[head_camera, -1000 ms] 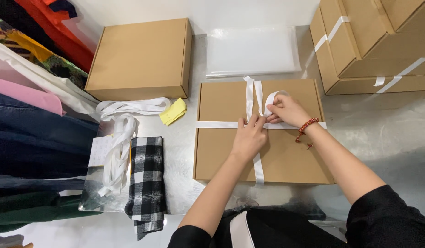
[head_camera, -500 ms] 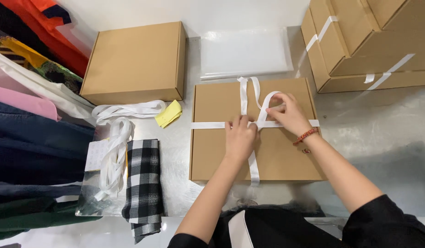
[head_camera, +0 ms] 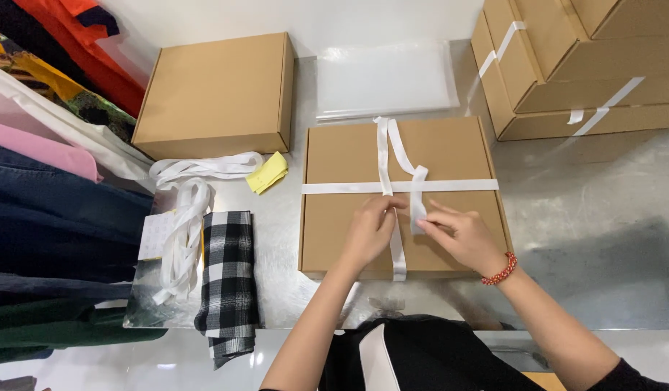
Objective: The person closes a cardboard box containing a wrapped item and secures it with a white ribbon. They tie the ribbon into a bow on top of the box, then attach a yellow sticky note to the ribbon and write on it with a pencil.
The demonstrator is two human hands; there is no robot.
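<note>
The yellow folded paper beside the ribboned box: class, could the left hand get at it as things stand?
Probably yes. The yellow folded paper lies in the open on the table, left of the cardboard box, with nothing over it. But the left hand is pinching the white ribbon, so it would have to let go.

I see a shiny grey metal worktop (head_camera: 609,217) throwing back soft overhead light, with a plain white wall (head_camera: 312,18) behind its far edge.

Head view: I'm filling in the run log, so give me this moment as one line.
left hand: pinching white ribbon | right hand: pinching ribbon loop | brown box: shut, flat on table | checked cloth: beside box
</note>
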